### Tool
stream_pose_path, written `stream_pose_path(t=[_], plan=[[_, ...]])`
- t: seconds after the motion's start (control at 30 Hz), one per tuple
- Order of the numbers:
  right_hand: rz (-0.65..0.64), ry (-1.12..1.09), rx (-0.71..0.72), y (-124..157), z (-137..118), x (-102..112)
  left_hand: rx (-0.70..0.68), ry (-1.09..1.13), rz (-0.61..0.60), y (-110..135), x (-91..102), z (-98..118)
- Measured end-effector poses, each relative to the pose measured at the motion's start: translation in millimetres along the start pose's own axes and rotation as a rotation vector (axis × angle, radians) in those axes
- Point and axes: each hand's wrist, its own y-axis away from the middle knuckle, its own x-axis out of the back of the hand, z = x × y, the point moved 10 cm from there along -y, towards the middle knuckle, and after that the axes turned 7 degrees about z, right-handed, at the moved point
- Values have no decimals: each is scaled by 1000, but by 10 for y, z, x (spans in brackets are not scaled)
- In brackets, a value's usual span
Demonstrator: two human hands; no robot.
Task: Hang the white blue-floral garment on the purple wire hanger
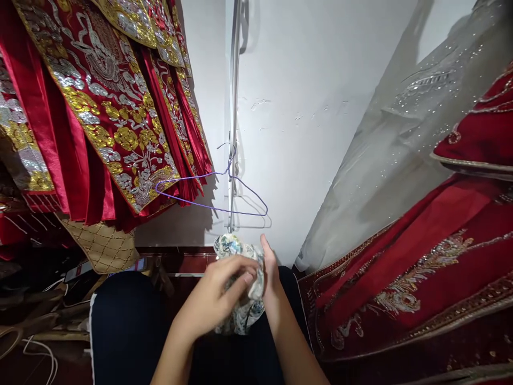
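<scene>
In the head view, a patterned cloth [240, 315] is held up between the two hands, above the lap and in front of the right thigh. It is gathered into a loose, creased bundle rather than laid flat, so the gathering may be judged done in part; neither a neat fold nor a set-down place has been reached, and how much handling is left cannot be told. The cloth is covered from above by the left hand [222, 286], whose fingers are curled, with the thumb close to them; whether fabric is pinched there cannot be seen. By the right hand [273, 275], the bundle is flanked: one digit is pointed upward, clear of the cloth, while the other fingers are mostly hidden and their grip cannot be told. Beyond the hands, a purple wire hanger [228, 172] is seen bare before a metal pole [233, 80]. To either side, red embroidered garments [120, 123] and a dark red garment [385, 278] are hung, untouched.
</scene>
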Motion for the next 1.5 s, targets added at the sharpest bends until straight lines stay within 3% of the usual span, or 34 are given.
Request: stream_pose_path(t=[0.07, 0.13, 0.23, 0.3, 0.37, 0.43, 0.47, 0.53, 0.63, 0.73, 0.8, 0.9, 0.97, 1.07, 1.27, 1.4, 1.5], plan=[[-99, -63, -98, -23, -11, -160, -36, 12, 151, -148, 303, -58], [-193, -87, -198, -3, 24, -324, -29, 50, 193, -293, 434, -251], [-283, 48, -316, 83, 90, -440, 62, 73, -52, -366, 185, -705], [-358, 256, -400, 181, 100, -424, 148, -10, -246, -243, -34, -1043], [-494, 519, -468, 300, 41, -361, 173, -185, -388, -72, -126, -1313], [-605, 790, -402, 307, -151, -260, 139, -400, -486, 50, -69, -1489], [-604, 922, -297, 225, -305, -203, 121, -501, -504, 70, 23, -1547], [-438, 1113, 27, -71, -734, -107, 106, -669, -478, 24, 300, -1601], [-42, 1084, 477, -466, -1357, -22, 109, -799, -341, -173, 765, -1511], [162, 884, 693, -743, -1540, -39, 150, -766, -236, -315, 1041, -1375], [174, 855, 694, -933, -1421, -95, 217, -679, -252, -289, 1061, -1385], [146, 920, 598, -1121, -1148, -75, 358, -579, -392, -42, 937, -1573], [174, 942, 587, -1109, -1101, 59, 418, -616, -434, 125, 927, -1707], [268, 956, 616, -960, -1250, 358, 378, -780, -349, 125, 1083, -1727], [422, 1053, 665, -592, -1751, 696, 55, -1160, -71, -500, 1404, -1204], [472, 1134, 699, -432, -1917, 739, -111, -1199, 24, -804, 1433, -905], [433, 1100, 717, -395, -1887, 700, -216, -1137, 101, -912, 1412, -670]])
